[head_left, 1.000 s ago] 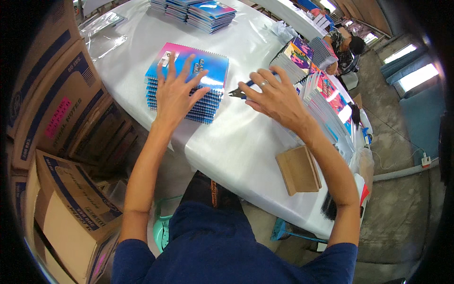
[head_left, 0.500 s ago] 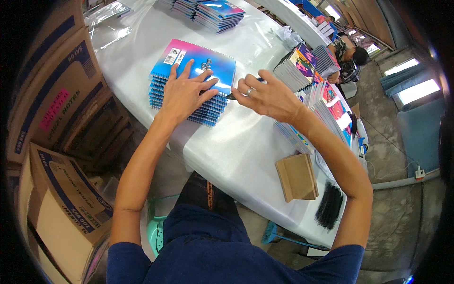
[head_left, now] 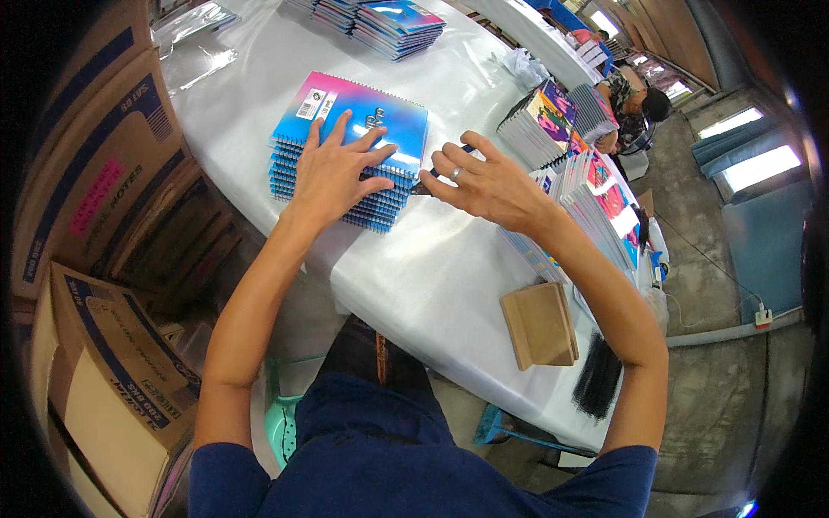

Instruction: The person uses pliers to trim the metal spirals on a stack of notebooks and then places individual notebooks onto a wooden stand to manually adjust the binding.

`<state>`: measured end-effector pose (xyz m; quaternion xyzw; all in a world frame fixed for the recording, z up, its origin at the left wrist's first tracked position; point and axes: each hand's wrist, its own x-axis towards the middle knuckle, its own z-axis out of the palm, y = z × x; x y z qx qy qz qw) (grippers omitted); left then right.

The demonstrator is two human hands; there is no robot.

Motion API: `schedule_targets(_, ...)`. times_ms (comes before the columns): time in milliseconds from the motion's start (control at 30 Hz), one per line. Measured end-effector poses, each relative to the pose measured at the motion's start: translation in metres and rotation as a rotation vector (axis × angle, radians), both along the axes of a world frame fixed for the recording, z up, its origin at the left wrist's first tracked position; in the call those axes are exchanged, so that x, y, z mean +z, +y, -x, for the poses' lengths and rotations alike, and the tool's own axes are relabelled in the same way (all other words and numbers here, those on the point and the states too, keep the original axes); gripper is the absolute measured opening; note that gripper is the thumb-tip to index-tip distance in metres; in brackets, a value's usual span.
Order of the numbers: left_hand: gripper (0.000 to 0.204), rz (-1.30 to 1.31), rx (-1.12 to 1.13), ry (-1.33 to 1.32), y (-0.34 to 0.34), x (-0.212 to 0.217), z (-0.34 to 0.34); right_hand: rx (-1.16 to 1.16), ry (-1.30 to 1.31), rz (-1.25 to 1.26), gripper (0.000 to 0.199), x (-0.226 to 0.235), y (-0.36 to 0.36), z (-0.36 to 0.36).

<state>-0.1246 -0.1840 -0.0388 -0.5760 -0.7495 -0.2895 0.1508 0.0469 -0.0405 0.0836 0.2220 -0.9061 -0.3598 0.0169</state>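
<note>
A stack of spiral notebooks (head_left: 401,116) with blue and pink covers sits on the white table. My left hand (head_left: 338,173) lies on the top cover, fingers spread, thumb near the spiral edge. Wire coils stick out along the near and far edges of the stack. Just right of the stack, my right hand (head_left: 486,183), wearing a ring, is closed around a small dark hand tool (head_left: 420,188). The tool's dark tip is at the stack's right corner by the coils. Most of it is hidden by my fingers, so its exact kind cannot be made out.
More notebooks (head_left: 401,34) are piled at the far edge. Several colourful notebook stacks (head_left: 540,125) line the right side. Nearer lie a brown board piece (head_left: 540,324) and a heap of black coils (head_left: 598,375). Cartons (head_left: 121,345) stand left. A person (head_left: 635,99) sits at far right.
My right hand has shifted slightly, its fingers spreading a little around the tool. The left hand remains on the stack, and its thumb has moved a little.
</note>
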Motion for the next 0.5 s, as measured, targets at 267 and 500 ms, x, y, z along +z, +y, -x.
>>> schedule_targets(267,0.056,0.049,0.020,-0.005,-0.001,0.002,0.000,-0.593,-0.048,0.026,0.023,-0.026,-0.046,-0.006)
schedule_targets(500,0.058,0.034,0.018,-0.012,0.000,0.000,-0.002,-0.042,0.008,0.011,0.041,-0.010,-0.012,-0.008)
